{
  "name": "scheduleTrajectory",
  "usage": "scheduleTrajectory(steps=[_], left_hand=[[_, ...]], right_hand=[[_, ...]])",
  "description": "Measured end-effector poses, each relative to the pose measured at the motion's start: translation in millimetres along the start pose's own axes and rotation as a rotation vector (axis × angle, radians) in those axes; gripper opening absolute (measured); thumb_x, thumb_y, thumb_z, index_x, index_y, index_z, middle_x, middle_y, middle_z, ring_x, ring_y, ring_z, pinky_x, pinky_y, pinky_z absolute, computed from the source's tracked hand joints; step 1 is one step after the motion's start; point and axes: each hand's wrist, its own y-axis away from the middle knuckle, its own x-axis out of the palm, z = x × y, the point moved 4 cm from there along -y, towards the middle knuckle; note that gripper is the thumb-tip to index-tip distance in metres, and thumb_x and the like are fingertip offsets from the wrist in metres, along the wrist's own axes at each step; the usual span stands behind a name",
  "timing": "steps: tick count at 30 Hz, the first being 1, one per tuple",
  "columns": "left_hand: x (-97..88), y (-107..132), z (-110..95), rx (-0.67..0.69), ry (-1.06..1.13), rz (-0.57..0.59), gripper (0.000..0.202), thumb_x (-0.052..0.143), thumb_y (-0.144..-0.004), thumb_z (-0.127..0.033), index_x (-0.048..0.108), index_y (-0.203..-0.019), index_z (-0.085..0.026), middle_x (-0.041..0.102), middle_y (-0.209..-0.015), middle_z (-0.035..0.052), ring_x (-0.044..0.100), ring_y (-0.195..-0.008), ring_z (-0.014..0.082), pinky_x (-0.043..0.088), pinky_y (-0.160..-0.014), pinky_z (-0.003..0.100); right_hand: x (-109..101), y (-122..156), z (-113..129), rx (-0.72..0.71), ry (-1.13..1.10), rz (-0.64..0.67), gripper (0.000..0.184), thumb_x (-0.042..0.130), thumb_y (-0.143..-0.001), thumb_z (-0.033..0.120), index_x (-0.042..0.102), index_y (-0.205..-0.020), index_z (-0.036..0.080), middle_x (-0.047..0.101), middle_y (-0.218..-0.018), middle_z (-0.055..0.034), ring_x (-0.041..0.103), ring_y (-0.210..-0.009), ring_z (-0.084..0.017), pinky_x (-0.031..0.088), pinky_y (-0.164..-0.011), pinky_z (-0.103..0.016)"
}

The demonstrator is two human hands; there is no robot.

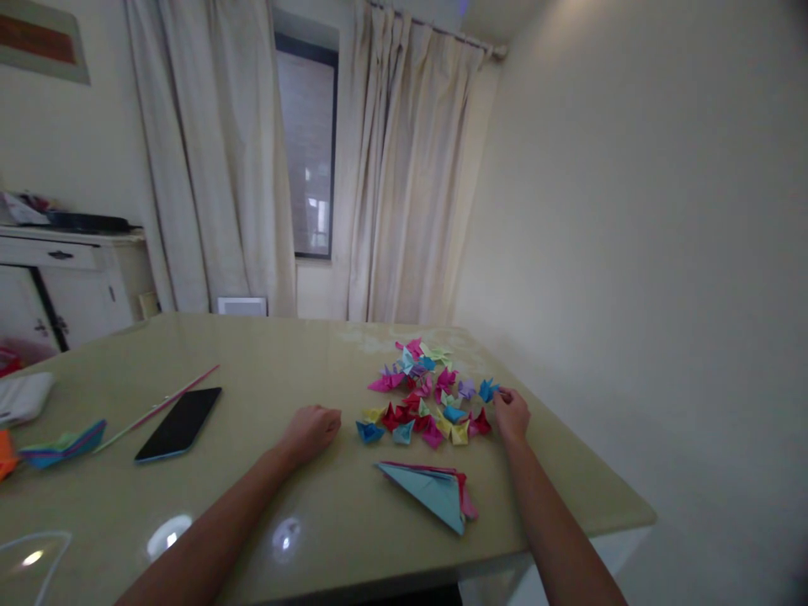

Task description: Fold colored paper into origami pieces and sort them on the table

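Observation:
A pile of small folded-paper origami pieces (420, 404) in pink, red, blue, yellow, green and purple lies on the table's right half. At its right edge my right hand (512, 413) pinches a blue origami piece (487, 390) between thumb and fingers. My left hand (314, 433) rests on the table left of the pile, its fingers curled into a loose fist, touching no paper. Closest to it is a dark blue origami piece (369, 432). In front of the pile, near the table's front edge, lies a larger pointed paper fold (426, 491), light blue over pink and red.
On the left of the pale green table (252, 362) lie a black phone (178, 423), a thin pink-and-green stick (157, 407), a multicoloured folded paper (64, 446), an orange object (6, 454) and a white object (23, 397). A wall (631, 252) borders the right side.

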Motion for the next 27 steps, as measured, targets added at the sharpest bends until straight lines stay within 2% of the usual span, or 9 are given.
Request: scheduleTrajectory(steps=[13, 27], left_hand=[[-7.9, 3.1, -4.7, 0.008, -0.027, 0.022, 0.028, 0.045, -0.095, -0.018, 0.066, -0.076, -0.022, 0.074, -0.080, 0.0067, 0.067, -0.078, 0.0194, 0.033, -0.067, 0.029], [-1.3, 1.3, -0.9, 0.014, -0.034, 0.013, 0.030, 0.045, -0.096, -0.021, 0.066, -0.075, -0.022, 0.073, -0.079, 0.0063, 0.065, -0.075, 0.0189, 0.032, -0.067, 0.029]], right_hand=[[0.7, 0.0, 1.0, 0.007, 0.008, 0.012, 0.032, 0.065, -0.080, 0.034, 0.081, -0.102, 0.016, 0.081, -0.090, -0.0116, 0.074, -0.083, -0.026, 0.052, -0.075, -0.032], [2.2, -1.7, -2.6, -0.006, -0.002, 0.011, 0.031, 0.065, -0.080, 0.034, 0.080, -0.101, 0.017, 0.082, -0.090, -0.0110, 0.075, -0.084, -0.027, 0.053, -0.074, -0.032]])
